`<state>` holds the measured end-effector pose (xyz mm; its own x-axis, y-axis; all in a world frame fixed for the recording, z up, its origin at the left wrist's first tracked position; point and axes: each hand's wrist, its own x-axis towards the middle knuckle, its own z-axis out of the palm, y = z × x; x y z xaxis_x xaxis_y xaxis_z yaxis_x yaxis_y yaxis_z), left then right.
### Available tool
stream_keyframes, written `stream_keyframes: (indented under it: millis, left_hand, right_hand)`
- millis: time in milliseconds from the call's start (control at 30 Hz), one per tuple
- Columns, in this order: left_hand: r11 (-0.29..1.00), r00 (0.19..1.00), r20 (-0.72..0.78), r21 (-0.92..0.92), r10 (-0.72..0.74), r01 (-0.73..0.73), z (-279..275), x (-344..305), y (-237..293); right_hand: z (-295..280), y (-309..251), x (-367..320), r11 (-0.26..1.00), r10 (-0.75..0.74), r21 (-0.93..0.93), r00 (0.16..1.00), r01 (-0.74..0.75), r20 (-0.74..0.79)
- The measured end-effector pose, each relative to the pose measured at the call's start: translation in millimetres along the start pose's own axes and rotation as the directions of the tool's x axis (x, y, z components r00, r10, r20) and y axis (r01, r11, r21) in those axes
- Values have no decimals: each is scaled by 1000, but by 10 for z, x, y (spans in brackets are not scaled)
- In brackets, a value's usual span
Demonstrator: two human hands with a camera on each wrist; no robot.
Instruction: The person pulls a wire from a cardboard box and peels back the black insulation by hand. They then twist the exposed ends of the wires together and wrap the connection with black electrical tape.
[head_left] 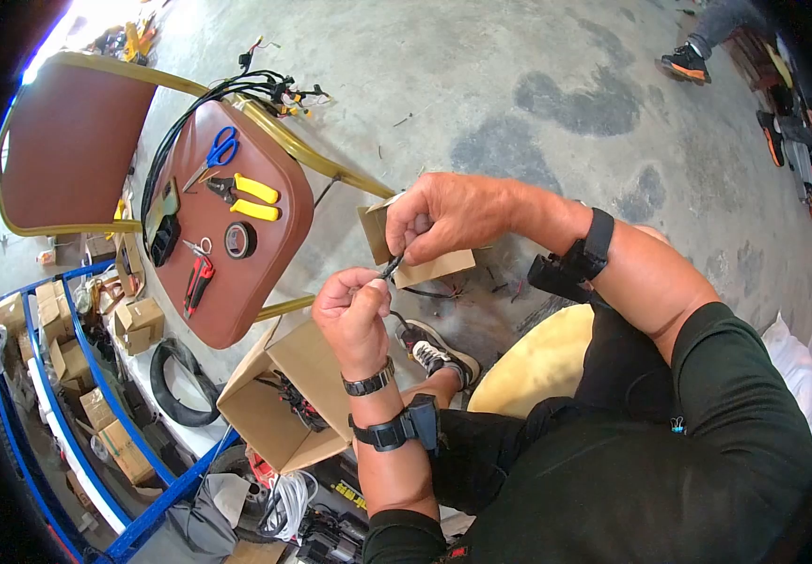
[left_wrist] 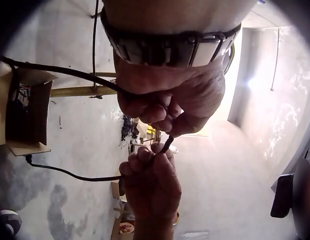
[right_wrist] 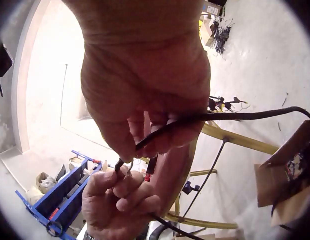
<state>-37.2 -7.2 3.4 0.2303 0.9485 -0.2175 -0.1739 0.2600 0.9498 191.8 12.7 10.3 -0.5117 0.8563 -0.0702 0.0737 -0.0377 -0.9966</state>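
Observation:
In the head view, my left hand (head_left: pixel 354 315) and right hand (head_left: pixel 457 218) meet in front of me, each pinching a short stretch of black cable (head_left: pixel 392 268) between thumb and fingers. The right wrist view shows the cable (right_wrist: pixel 235 116) running across the palm of my right hand (right_wrist: pixel 145 95) and down to the fingertips of my left hand (right_wrist: pixel 115 205). A pale, thin end stands out near the pinch. From the left wrist, one length of cable (left_wrist: pixel 70 71) trails off to the side from my left hand (left_wrist: pixel 190 100).
A brown chair (head_left: pixel 283 188) carries blue scissors (head_left: pixel 225 146), yellow-handled wire strippers (head_left: pixel 255 197), black tape (head_left: pixel 238 241), a red-handled tool (head_left: pixel 200 282) and a cable bundle (head_left: pixel 269 86). Cardboard boxes (head_left: pixel 251 395) stand below my hands. A blue rack (head_left: pixel 147 517) is at left.

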Motion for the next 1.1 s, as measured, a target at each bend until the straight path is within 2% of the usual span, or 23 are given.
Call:
stream_keyframes:
  millis: [100,300,500,800,900,1000,1100]
  left_hand:
    - [1000,1000,-14,1,-5,5,23,-2,7]
    - [1000,1000,-10,-11,-11,11,27,4,14]
    - [999,999,15,-41,-28,29,8,7,7]
    - [965,990,64,-222,-130,141,4,8,-14]
    - [965,991,54,-228,-124,133,7,11,-24]
    - [983,993,32,-146,-111,114,19,10,-52]
    - [989,994,-5,-100,-109,108,81,-3,-25]
  right_hand:
    - [11,0,10,999,50,17,999,-50,-2]
    - [32,70,27,999,-6,54,1000,6,-7]
    - [28,58,23,999,11,53,1000,-12,17]
    - [26,60,34,990,74,112,995,-81,62]
    - [44,116,58,978,64,195,997,-69,32]
    - [37,60,35,999,-6,51,1000,6,-1]
    - [48,32,25,998,5,64,1000,-7,22]
